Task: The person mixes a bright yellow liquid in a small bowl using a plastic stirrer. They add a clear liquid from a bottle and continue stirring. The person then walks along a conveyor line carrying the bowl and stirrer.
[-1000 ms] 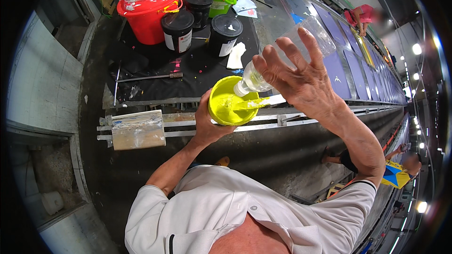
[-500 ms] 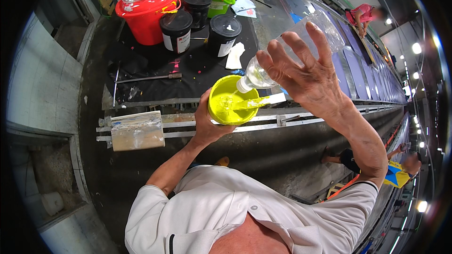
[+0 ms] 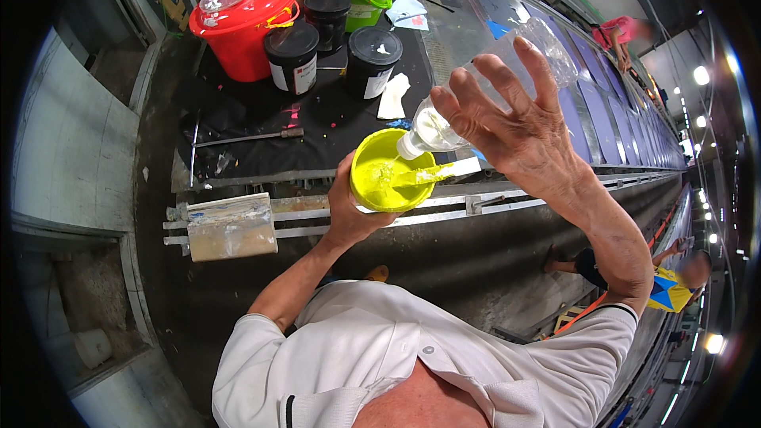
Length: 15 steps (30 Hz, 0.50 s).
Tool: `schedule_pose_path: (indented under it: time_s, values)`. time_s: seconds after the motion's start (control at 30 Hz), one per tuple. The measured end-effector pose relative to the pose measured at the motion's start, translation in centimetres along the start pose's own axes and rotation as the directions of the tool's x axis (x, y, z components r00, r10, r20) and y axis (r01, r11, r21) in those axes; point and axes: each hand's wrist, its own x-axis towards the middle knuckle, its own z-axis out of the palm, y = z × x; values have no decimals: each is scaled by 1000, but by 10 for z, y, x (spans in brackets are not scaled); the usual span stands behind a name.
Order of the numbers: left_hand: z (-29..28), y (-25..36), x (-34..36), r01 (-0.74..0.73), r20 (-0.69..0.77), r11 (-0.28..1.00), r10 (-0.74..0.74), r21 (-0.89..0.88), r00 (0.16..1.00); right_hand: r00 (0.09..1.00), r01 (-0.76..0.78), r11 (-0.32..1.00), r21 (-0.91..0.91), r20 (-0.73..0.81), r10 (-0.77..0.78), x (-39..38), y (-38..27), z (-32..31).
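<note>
My left hand [image 3: 347,210] is wrapped round the side of a round tub, its inside coated in bright yellow-green paint [image 3: 382,178]. A flat stirring stick [image 3: 462,167] lies across the tub's right rim, its white end sticking out and its inner part covered in the paint. Above the tub, my right hand [image 3: 523,123] grips a clear plastic bottle [image 3: 434,128] tilted steeply, mouth down at the tub's upper right rim. A thin clear stream runs from the mouth into the paint. How far the fingers reach round the bottle's far side is hidden.
Beyond the tub, a dark-covered table holds a red bucket [image 3: 252,43], a green bucket with a red lid [image 3: 361,0], several black jars [image 3: 371,62], a metal rod tool [image 3: 250,137] and white paper [image 3: 393,97]. A metal rail [image 3: 444,212] edges it. Other people stand at the right.
Both hands, the tub and the bottle keep almost the same places, and the liquid still runs. The view has shifted slightly. At the top right, another person's arms show more.
</note>
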Motion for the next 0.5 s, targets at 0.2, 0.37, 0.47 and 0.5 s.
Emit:
schedule_pose_path:
  time_s: [0.2,0.37,0.47,0.5]
  values:
    - [-1,-2,0,-37,-36,999,38,23,999,946,-250,947,202,259,194,-21,6,16]
    - [-6,2,2,-101,-38,957,116,272,993,731,-682,419,599,547,408,-45,12,61]
    - [-13,3,-8,-55,-93,925,97,376,991,575,-684,-104,722,621,532,-68,-9,110]
    - [-21,-5,-15,-49,-93,895,101,444,991,512,-645,-209,735,619,596,-74,-22,128]
